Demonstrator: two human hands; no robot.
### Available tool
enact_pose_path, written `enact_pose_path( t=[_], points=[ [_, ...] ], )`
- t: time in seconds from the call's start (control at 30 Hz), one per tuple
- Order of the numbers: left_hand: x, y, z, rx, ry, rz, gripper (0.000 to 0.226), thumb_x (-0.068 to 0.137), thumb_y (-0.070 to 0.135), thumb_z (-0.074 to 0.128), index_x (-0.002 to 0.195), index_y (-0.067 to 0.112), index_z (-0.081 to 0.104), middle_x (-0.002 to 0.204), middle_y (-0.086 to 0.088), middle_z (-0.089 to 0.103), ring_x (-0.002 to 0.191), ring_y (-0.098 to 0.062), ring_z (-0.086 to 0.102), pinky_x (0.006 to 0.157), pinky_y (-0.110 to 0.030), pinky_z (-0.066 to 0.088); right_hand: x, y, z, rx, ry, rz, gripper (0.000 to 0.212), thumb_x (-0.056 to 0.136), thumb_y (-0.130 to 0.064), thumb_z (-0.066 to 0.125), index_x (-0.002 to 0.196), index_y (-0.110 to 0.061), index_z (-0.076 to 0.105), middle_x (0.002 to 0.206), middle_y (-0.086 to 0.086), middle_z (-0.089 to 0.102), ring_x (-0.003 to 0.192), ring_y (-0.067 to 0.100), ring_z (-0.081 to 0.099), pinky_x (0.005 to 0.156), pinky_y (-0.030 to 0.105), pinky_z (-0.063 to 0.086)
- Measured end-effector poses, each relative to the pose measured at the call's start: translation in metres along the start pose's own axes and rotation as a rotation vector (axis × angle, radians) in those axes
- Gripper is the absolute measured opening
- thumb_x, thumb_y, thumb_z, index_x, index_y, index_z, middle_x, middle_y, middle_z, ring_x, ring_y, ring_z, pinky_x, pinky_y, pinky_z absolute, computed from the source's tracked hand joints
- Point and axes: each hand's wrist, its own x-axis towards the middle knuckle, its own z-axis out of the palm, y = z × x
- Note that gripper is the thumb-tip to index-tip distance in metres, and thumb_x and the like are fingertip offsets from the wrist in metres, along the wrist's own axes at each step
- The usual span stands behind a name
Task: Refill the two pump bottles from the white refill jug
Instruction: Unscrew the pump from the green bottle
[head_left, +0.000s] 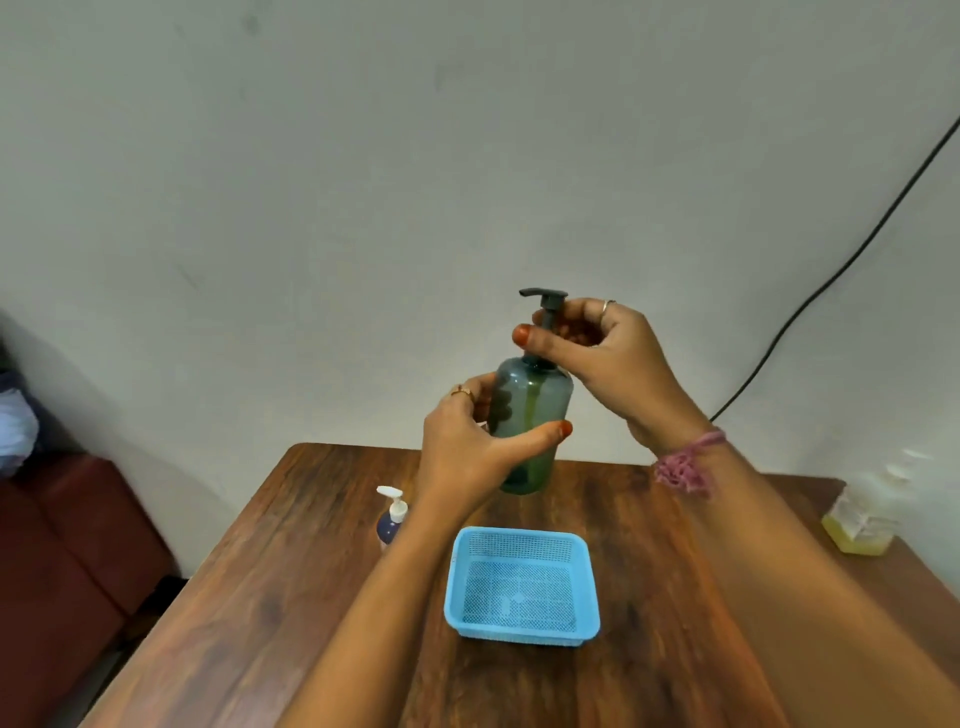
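Bottle first: a grey-green pump bottle (530, 415) is held upright in the air, above the far end of the wooden table (270, 597) and just beyond the blue basket (522, 587). The left hand (470, 447) is wrapped around the bottle's body, thumb across the front and fingers curled behind it, closed firmly on it. The right hand (608, 353) is closed over the neck, thumb and fingertips pinching the collar just under the dark pump head (545, 299), whose spout points left. A pink thread band (688, 462) sits on the right wrist, and there are rings on both hands.

The blue basket, a mesh-sided tray, stands on the table nearer to me than the bottle. To the basket's left and a little farther back stands a small dark blue bottle (390, 522) with a white pump, partly hidden behind the left forearm. Well to the basket's right, at the table's edge, is a clear container (857, 530) with yellow liquid in its base. A black cable (831, 280) runs down the wall behind it.
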Motion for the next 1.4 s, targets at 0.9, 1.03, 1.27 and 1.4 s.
enact_pose_path(
  t=[0.9, 1.03, 1.27, 1.4],
  points=[
    [-0.009, 0.010, 0.059, 0.003, 0.095, -0.026, 0.078, 0.061, 0.046, 0.084, 0.127, 0.021, 0.053, 0.114, 0.009, 0.061, 0.100, -0.007, 0.060, 0.077, -0.016, 0.053, -0.008, 0.001, -0.049, 0.070, -0.065, 0.133, 0.062, 0.083, -0.026, 0.071, 0.136, -0.021, 0.039, 0.111, -0.004, 0.066, 0.103, 0.009, 0.063, 0.077, 0.019, 0.045],
    [-0.012, 0.009, 0.062, 0.011, 0.089, -0.031, 0.077, 0.061, 0.046, 0.084, 0.127, 0.021, 0.053, 0.114, 0.010, 0.060, 0.100, -0.007, 0.059, 0.076, -0.013, 0.051, -0.010, 0.004, -0.048, 0.004, 0.011, 0.119, 0.063, 0.076, -0.025, 0.079, 0.129, -0.019, 0.045, 0.097, 0.001, 0.068, 0.094, 0.013, 0.066, 0.079, 0.022, 0.050],
    [-0.017, 0.005, 0.062, 0.019, 0.084, -0.045, 0.077, 0.062, 0.046, 0.083, 0.127, 0.023, 0.052, 0.110, 0.013, 0.058, 0.094, -0.001, 0.058, 0.067, -0.006, 0.046, -0.013, 0.003, -0.051, -0.048, -0.064, 0.153, 0.065, 0.081, -0.031, 0.072, 0.135, -0.022, 0.037, 0.109, -0.004, 0.063, 0.103, 0.010, 0.059, 0.087, 0.027, 0.046],
    [-0.019, 0.005, 0.062, 0.022, 0.074, -0.048, 0.076, 0.062, 0.046, 0.083, 0.127, 0.023, 0.052, 0.110, 0.014, 0.057, 0.094, 0.000, 0.057, 0.067, -0.005, 0.046, -0.013, 0.004, -0.054, -0.064, -0.065, 0.170, 0.060, 0.079, -0.024, 0.074, 0.131, -0.019, 0.044, 0.101, 0.001, 0.068, 0.103, 0.016, 0.062, 0.090, 0.030, 0.047]
  ],
)
